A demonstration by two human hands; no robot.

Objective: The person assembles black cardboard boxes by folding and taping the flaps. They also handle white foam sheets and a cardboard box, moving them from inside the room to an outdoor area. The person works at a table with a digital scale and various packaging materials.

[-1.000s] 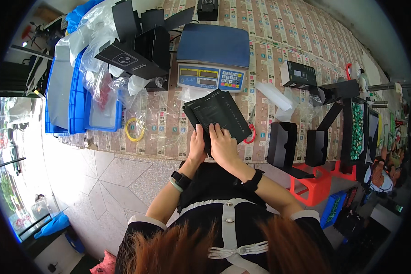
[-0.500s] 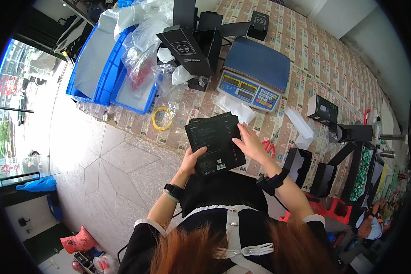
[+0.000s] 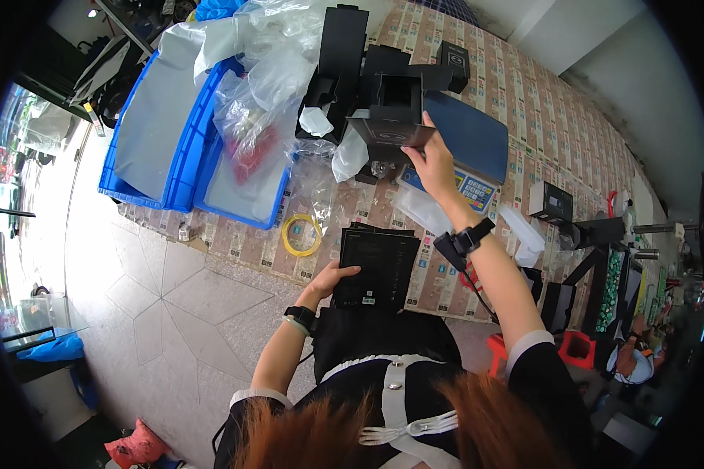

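Note:
In my left hand (image 3: 330, 281) is a stack of flat black printed cartons (image 3: 379, 266), held over my lap at the table's near edge. The thumb lies on the top one and the other fingers are hidden under the stack. My right hand (image 3: 436, 162) is stretched out across the table, its thumb and fingers closed on the side of an open black box (image 3: 391, 125). That box stands partly in front of the blue-topped scale (image 3: 473, 129), next to another open black box (image 3: 330, 86) with crumpled white wrapping in it.
Blue plastic crates (image 3: 188, 164) stand at the left, with clear plastic bags (image 3: 262, 102) spilling over them. A yellow ring (image 3: 302, 236) lies by the front edge. White trays (image 3: 522, 234) and a small black box (image 3: 551, 202) are at the right, near red stools (image 3: 577, 349).
My right hand has left the carton stack, moved up and forward, and taken hold of the open black box. The left hand still holds the stack, now slightly lower.

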